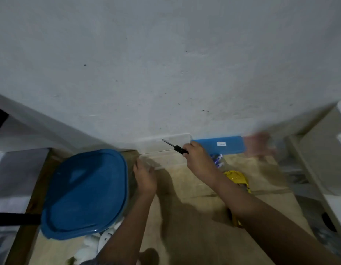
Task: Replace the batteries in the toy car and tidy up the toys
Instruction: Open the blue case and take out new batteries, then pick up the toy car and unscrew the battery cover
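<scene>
My right hand (198, 159) grips the black handle of a screwdriver (174, 147), whose metal tip points up and left over a clear plastic box (165, 144) against the wall. At the box's near left corner, my left hand (144, 178) curls its fingers on the rim. A yellow toy car (236, 178) lies on the wooden floor, partly hidden under my right forearm. A small blue and white item (217, 159) shows just behind my right hand; it is too blurred to identify.
A large container with a blue lid (83, 192) stands at the left. A flat blue lid (219, 145) leans by the wall at the back right. White soft toys (100, 240) lie at the bottom. White furniture (330, 159) borders the right side.
</scene>
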`<state>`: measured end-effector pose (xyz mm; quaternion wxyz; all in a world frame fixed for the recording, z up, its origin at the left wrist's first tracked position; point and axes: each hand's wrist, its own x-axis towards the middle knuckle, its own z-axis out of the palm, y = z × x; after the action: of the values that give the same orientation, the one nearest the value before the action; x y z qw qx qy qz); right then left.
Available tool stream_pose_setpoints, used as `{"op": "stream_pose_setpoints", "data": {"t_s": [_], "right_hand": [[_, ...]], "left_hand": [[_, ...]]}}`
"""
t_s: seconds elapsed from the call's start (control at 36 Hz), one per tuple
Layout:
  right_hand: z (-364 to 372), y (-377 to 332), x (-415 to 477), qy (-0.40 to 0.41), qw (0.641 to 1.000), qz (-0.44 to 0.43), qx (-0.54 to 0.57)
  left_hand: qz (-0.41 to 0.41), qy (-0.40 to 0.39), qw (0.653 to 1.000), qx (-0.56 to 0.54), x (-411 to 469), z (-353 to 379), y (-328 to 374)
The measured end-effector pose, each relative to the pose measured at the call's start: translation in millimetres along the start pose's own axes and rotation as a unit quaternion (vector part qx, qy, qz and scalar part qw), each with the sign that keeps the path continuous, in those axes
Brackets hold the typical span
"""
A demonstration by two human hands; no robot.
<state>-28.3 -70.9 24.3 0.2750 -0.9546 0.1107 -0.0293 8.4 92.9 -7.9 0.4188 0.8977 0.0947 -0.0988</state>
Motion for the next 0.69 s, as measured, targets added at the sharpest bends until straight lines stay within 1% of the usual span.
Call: {"op": "stream_pose_setpoints", "data": {"t_s": [0.06, 0.11, 0.17, 0.22, 0.28, 0.33, 0.39, 0.47, 0.53, 0.61, 0.69], "right_hand": [[-19, 13, -12, 0.006, 0.998, 0.022, 0.054], [-38, 28, -26, 0.005, 0.994, 0.053, 0.091], [-56, 47, -44, 0.024, 0.984, 0.103, 0.144], [-72, 69, -64, 0.043, 0.972, 0.154, 0.173], [-82, 90, -85, 0.057, 0.965, 0.187, 0.176], [-89, 108, -106, 0.086, 0.949, 0.228, 0.198], [-90, 127, -127, 0.086, 0.933, 0.279, 0.213], [-84, 155, -156, 0.052, 0.927, 0.325, 0.177], [-78, 169, -168, 0.029, 0.921, 0.355, 0.157], [-72, 175, -181, 0.010, 0.924, 0.357, 0.138], [-73, 170, -192, 0.015, 0.924, 0.355, 0.140]], "left_hand": [[0.011, 0.026, 0.999, 0.035, -3, 2, 6], [0.050, 0.045, 0.996, 0.052, -12, 8, 15], [0.100, 0.028, 0.993, 0.050, -30, 18, 31], [0.155, -0.017, 0.987, 0.033, -52, 33, 46], [0.210, -0.074, 0.975, 0.022, -78, 48, 59], [0.266, -0.148, 0.952, 0.035, -106, 64, 67], [0.293, -0.221, 0.929, 0.056, -132, 81, 72], [0.302, -0.272, 0.905, 0.121, -162, 105, 77], [0.284, -0.289, 0.898, 0.171, -175, 116, 82], [0.259, -0.293, 0.884, 0.257, -187, 131, 88], [0.234, -0.286, 0.868, 0.331, -193, 143, 94]]}}
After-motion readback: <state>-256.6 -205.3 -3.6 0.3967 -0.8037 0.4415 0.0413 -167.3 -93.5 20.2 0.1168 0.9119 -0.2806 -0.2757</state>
